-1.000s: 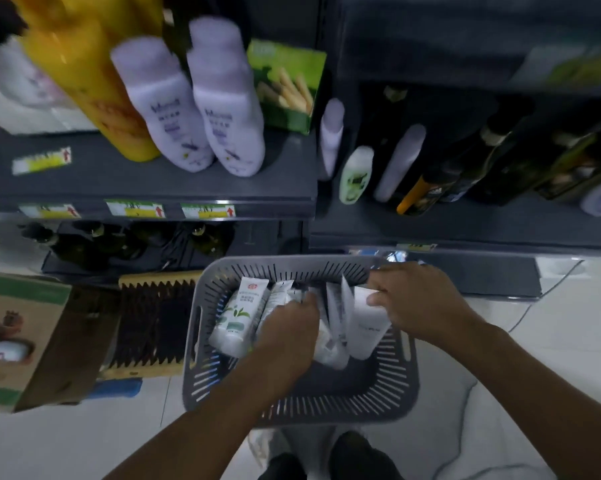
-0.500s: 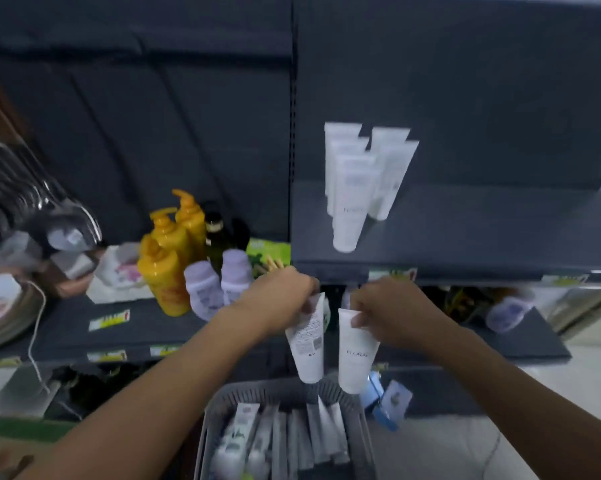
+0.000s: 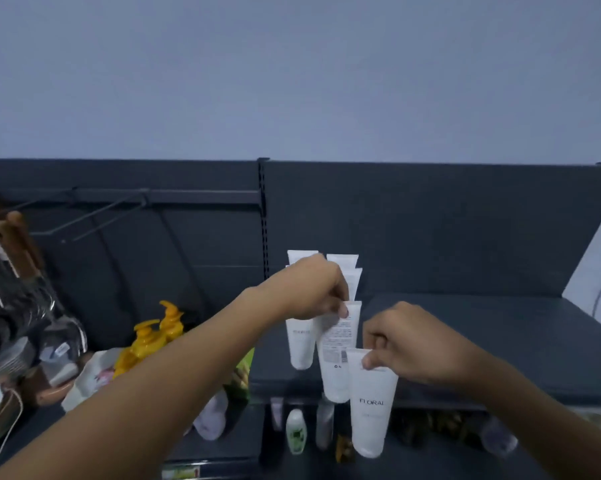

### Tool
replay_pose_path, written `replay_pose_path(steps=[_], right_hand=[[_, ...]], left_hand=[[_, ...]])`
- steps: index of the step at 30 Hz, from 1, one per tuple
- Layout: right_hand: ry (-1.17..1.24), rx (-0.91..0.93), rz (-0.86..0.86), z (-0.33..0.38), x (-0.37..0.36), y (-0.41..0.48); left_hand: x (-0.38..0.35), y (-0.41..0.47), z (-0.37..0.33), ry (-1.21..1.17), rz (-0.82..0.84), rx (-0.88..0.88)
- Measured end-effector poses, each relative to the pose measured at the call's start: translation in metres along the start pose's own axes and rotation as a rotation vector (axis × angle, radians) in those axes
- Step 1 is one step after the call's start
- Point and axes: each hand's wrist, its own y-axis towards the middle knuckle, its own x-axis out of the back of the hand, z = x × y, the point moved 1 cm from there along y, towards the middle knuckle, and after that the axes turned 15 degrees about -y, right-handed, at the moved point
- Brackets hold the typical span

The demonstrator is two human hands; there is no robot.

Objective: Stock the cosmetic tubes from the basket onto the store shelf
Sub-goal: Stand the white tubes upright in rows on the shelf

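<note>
My left hand (image 3: 311,289) pinches the crimped top of a white tube (image 3: 337,358), label text facing me, over the front of the dark shelf (image 3: 482,341). My right hand (image 3: 406,344) pinches a second white tube marked FLORAL (image 3: 371,410), which hangs cap down just in front of the shelf edge. Several white tubes (image 3: 300,344) stand on the shelf behind my left hand, partly hidden by it. The basket is out of view.
Yellow pump bottles (image 3: 153,337) and lilac bottles (image 3: 210,420) stand on the lower left shelf. Small bottles (image 3: 296,433) sit on the shelf below. Wire hooks (image 3: 94,213) jut from the back panel at left. The dark shelf stretches bare to the right.
Both hands lifted a tube each out of the basket and rose to the upper shelf. My view tilted up, so the basket dropped out of sight.
</note>
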Motion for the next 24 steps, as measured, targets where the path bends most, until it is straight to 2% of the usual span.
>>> replay_pose_path(steps=[4,9,14,24], right_hand=[[0.012,0.018,-0.066,-0.038,0.01,0.015],[0.005,0.033,-0.123,-0.062,0.007,0.036],[0.021,0.016,-0.189,-0.069,-0.005,0.059],[0.02,0.053,-0.195,-0.066,-0.031,0.097]], left_hand=[[0.006,0.049,-0.012,0.084,0.01,-0.024],[-0.002,0.087,-0.001,0.087,0.024,0.029],[-0.018,0.108,0.02,0.128,0.052,0.085],[-0.035,0.118,0.037,0.08,0.054,0.156]])
